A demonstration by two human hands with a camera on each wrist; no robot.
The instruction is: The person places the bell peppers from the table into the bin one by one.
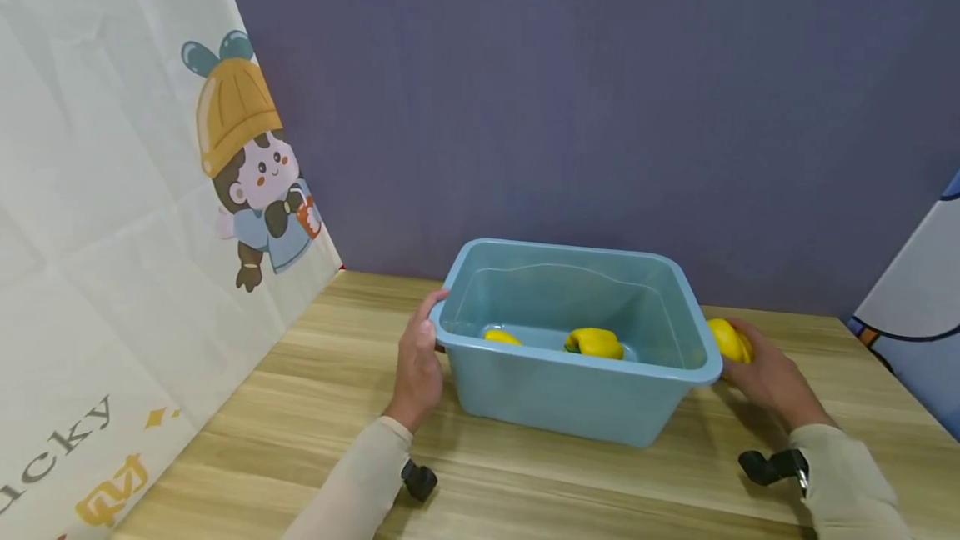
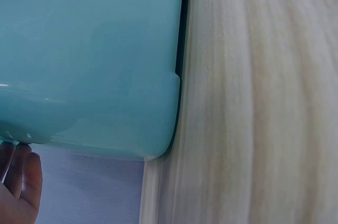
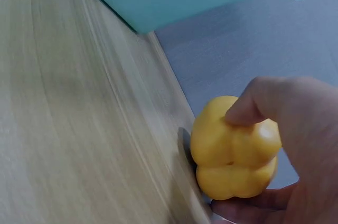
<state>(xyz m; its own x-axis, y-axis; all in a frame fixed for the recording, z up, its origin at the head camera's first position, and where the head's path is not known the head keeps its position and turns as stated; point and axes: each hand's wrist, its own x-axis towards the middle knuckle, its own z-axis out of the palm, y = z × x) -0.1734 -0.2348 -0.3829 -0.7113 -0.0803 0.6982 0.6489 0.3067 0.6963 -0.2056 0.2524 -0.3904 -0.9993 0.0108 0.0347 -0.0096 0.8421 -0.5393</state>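
A blue plastic bin (image 1: 555,394) stands upright on the wooden table. My left hand (image 1: 418,365) grips the bin's left end at the rim; in the left wrist view, its fingers (image 2: 30,179) touch the bin's wall. Inside the bin lie two yellow things: a bell pepper (image 1: 596,343) with a green stem end, and another yellow piece (image 1: 501,337) mostly hidden by the front rim. Just outside the right end, my right hand (image 1: 772,377) holds a yellow bell pepper (image 3: 229,152) between thumb and fingers, close to the tabletop. Whether that pepper touches the table I cannot tell.
Behind the bin rises a dark blue-grey panel (image 1: 570,107). A white sheet with a cartoon figure (image 1: 258,165) hangs along the left side, and another printed sheet (image 1: 911,307) borders the right. Wooden tabletop (image 1: 315,407) shows in front and on both sides of the bin.
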